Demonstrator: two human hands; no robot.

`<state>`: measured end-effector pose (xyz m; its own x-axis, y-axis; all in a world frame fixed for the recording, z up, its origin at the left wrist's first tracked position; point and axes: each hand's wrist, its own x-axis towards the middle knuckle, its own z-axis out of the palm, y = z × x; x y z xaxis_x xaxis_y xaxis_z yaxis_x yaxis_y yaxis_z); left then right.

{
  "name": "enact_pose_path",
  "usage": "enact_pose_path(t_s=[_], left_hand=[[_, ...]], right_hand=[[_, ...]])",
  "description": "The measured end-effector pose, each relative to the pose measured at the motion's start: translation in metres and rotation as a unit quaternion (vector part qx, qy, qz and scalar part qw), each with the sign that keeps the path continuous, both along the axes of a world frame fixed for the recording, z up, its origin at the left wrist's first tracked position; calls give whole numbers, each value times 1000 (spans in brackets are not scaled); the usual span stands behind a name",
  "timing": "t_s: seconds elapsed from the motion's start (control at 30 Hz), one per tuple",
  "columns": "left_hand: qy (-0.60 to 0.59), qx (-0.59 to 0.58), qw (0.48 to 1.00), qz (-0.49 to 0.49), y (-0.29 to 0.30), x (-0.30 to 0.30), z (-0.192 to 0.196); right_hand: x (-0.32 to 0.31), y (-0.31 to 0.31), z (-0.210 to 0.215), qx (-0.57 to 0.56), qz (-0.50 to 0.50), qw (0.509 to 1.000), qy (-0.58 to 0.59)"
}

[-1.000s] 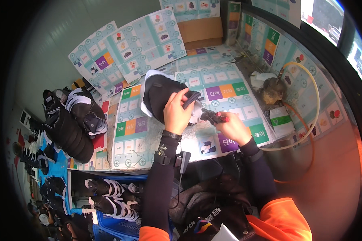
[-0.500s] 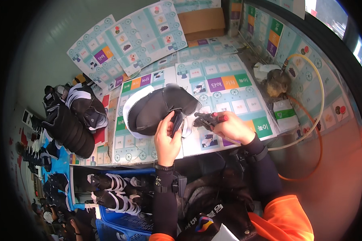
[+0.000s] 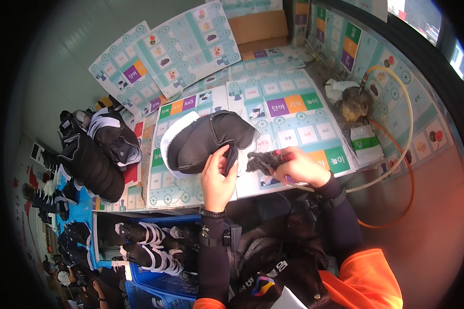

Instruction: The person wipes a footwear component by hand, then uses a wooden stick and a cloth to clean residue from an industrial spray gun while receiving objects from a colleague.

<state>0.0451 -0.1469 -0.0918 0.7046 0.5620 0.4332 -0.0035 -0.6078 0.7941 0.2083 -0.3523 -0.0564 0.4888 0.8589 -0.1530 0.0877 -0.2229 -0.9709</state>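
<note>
A black shoe upper (image 3: pixel 198 141) with a white edge lies on the printed boards of the worktable. My left hand (image 3: pixel 219 183) grips its near right edge, thumb and fingers closed around a folded dark flap. Just to the right, my right hand (image 3: pixel 305 170) is wrapped around a dark, crusted spray gun (image 3: pixel 260 161) with red knobs. Its nozzle end points left toward the upper, a small distance from the flap. A pale part of the upper shows between the flap and the nozzle. My right fingers partly hide the gun's grip.
Stacked black uppers (image 3: pixel 90 167) stand at the table's left. A blue crate (image 3: pixel 160 286) with black-and-white shoes sits below the front edge. On the right are a crusted pot (image 3: pixel 355 105), a yellowish hose (image 3: pixel 411 118), an orange hose (image 3: pixel 411 193) and a white-green packet (image 3: pixel 366 144).
The spray gun and my right hand have shifted slightly, with the nozzle tilted a little lower. My left hand keeps its hold on the upper, which has barely moved.
</note>
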Motion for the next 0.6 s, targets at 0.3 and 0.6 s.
enact_pose_path(t_s=[0.3,0.6], left_hand=[[-167,-51,978,117,86,-7,-1],[-219,9,950,223,58,-57,61]], right_hand=[[41,-41,-63,-107,-255,877,-393],[23,-17,-55,49,-269,824,-496]])
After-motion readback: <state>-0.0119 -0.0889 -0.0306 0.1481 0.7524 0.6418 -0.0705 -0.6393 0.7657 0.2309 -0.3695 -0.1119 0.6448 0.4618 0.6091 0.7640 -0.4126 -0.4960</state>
